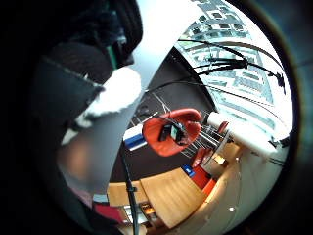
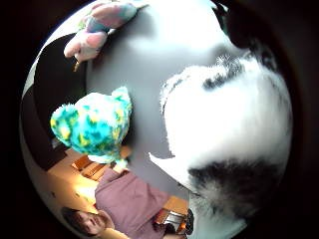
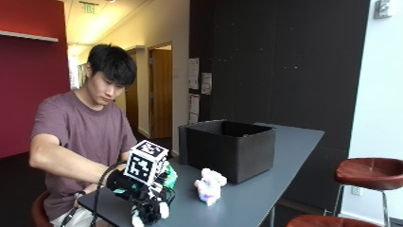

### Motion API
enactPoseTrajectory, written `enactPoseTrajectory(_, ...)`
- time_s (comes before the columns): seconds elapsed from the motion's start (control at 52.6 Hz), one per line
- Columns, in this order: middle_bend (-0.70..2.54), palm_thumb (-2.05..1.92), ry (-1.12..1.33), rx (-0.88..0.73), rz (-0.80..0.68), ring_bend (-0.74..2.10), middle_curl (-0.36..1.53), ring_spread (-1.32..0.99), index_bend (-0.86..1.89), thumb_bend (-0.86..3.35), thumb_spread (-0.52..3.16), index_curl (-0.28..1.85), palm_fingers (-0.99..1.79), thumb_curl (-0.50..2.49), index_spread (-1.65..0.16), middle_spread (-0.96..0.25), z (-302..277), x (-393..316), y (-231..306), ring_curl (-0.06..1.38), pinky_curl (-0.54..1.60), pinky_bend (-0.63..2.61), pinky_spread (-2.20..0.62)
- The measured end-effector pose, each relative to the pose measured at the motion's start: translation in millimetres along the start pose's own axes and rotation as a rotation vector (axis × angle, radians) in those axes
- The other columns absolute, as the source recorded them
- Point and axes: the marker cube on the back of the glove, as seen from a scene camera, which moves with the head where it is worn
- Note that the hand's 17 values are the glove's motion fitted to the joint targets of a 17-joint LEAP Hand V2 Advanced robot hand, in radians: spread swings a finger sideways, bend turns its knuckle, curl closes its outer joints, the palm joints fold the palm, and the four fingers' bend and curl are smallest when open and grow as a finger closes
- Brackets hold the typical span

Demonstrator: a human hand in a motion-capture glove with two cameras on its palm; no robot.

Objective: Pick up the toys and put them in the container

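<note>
Black container [image 3: 230, 148] stands on the table [image 3: 271, 179], contents hidden.

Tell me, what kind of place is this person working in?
Probably a lounge or hallway in an office or campus building. A long grey high table has red bar stools beside it, a corridor with wooden doors runs behind, and paper notices hang on the dark wall.

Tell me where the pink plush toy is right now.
In the outside view, the pink plush toy stands on the grey table, just in front of the black container, beside the gloved right hand.
</note>
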Motion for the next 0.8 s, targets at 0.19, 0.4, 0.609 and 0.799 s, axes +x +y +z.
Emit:
enactPoseTrajectory(0.19,0.43,0.52,-0.024,0.053,-0.006,0.76,0.2,-0.19,0.57,0.22,1.15,0.34,0.78,0.39,-0.28,-0.14,-3.4,-14.7,-0.9,0.29,0.28,0.88,-0.15)
enactPoseTrajectory(0.4,0.65,0.6,0.021,-0.09,-0.025,0.9,0.31,-0.35,0.72,0.2,0.9,0.46,1.02,0.53,-0.29,-0.22,-16.1,-52.7,26.5,0.38,0.34,0.92,-0.26)
enactPoseTrajectory(0.609,0.82,0.58,0.013,0.063,-0.048,1.01,0.41,-0.4,0.8,0.15,0.72,0.55,1.07,0.63,-0.28,-0.24,-103.9,-91.7,59.0,0.45,0.39,0.95,-0.29)
enactPoseTrajectory(0.799,0.89,0.58,-0.097,0.495,-0.087,1.06,0.47,-0.41,0.84,0.13,0.61,0.62,1.05,0.72,-0.28,-0.23,-223.4,-134.3,76.9,0.49,0.43,0.98,-0.3)
